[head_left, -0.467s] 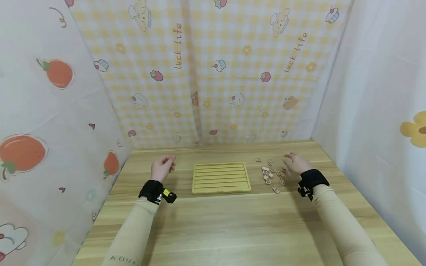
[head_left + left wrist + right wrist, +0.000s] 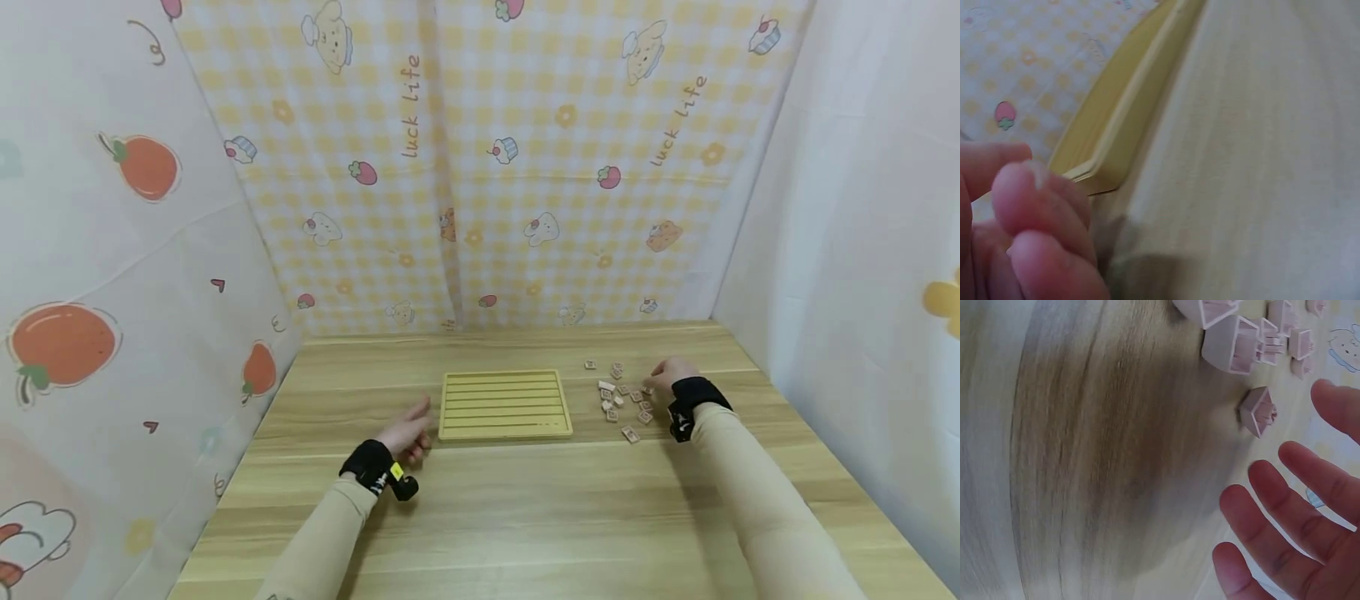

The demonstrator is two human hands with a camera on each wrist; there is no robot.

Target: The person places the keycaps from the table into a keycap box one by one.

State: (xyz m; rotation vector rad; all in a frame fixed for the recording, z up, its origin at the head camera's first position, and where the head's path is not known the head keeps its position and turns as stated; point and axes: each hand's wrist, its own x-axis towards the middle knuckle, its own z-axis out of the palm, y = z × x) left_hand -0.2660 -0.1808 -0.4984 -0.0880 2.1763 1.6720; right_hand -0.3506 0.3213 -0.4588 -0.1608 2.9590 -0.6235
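Note:
A yellow ridged tray lies flat on the wooden table. Just off its left side is my left hand; its fingers are loosely bent and hold nothing. The left wrist view shows those fingertips close to a corner of the tray. Right of the tray, small pale pink keycaps lie scattered. My right hand is over the right side of this group. In the right wrist view its fingers are spread and hold nothing, with a hollow, upturned keycap nearby.
A checked curtain hangs behind the table, and white cloths stand along both sides. Each wrist wears a black strap with a small camera, such as the left camera. Wooden tabletop stretches in front of the tray.
My left hand has come nearer and to the right, toward the tray's left side. My right hand has lowered slightly toward the keycaps. The head view has shifted a little.

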